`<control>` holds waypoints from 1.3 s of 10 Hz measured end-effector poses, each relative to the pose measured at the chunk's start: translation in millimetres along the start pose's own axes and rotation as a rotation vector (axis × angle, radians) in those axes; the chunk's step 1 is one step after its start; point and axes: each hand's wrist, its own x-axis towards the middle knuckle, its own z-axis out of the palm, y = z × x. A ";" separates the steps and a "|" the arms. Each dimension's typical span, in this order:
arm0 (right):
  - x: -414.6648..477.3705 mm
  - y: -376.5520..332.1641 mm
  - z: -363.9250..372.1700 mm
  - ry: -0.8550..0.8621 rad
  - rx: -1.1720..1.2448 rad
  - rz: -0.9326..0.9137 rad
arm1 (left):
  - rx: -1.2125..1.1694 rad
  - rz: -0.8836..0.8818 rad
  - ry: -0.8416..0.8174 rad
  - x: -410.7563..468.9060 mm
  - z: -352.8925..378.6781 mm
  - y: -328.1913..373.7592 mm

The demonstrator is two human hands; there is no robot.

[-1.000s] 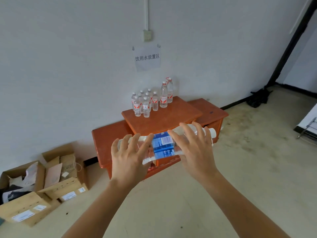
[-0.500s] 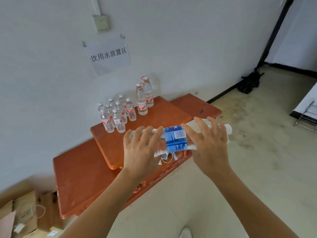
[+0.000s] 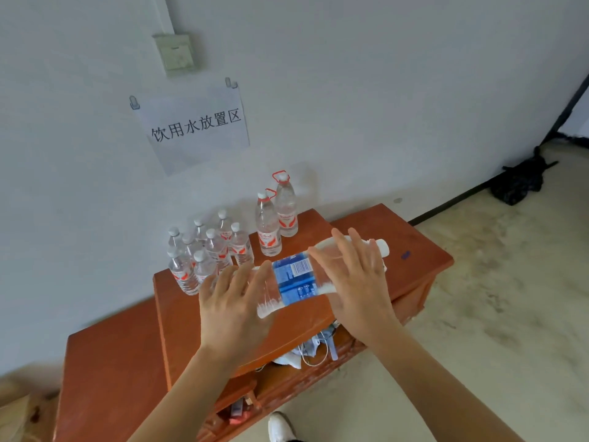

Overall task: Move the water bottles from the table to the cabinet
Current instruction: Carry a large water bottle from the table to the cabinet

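Note:
I carry a large clear water bottle [image 3: 294, 279] with a blue label, lying sideways, its white cap pointing right. My left hand [image 3: 228, 301] holds its base end and my right hand [image 3: 360, 282] holds its neck end, fingers draped over the top. The bottle hovers above the raised middle top of the orange-red cabinet [image 3: 178, 317]. At the back of that top stand several small red-labelled bottles [image 3: 210, 250] and two taller bottles [image 3: 277, 218] by the wall.
A paper sign [image 3: 194, 122] and a switch box [image 3: 177, 54] hang on the white wall. The cabinet's front compartment holds cables and cloth [image 3: 312, 349]. A black bag [image 3: 516, 183] lies on the floor at right. My shoe [image 3: 280, 425] shows below.
I have walked closer to the cabinet. The bottle in both hands has moved from in front of the cabinet to above its middle top.

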 end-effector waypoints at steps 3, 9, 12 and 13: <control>112.9 61.7 97.8 0.183 0.653 0.498 | -0.161 -0.111 -0.105 131.3 133.7 -48.9; 256.0 205.7 263.0 -0.292 1.219 1.129 | -0.427 -0.576 -0.671 227.4 356.0 -33.7; 314.8 222.4 325.1 -0.455 0.988 0.820 | -0.730 -0.902 -0.715 260.7 451.3 -35.0; 319.7 225.7 344.5 -0.335 0.893 0.565 | -0.756 -0.951 -0.706 262.7 474.1 -34.4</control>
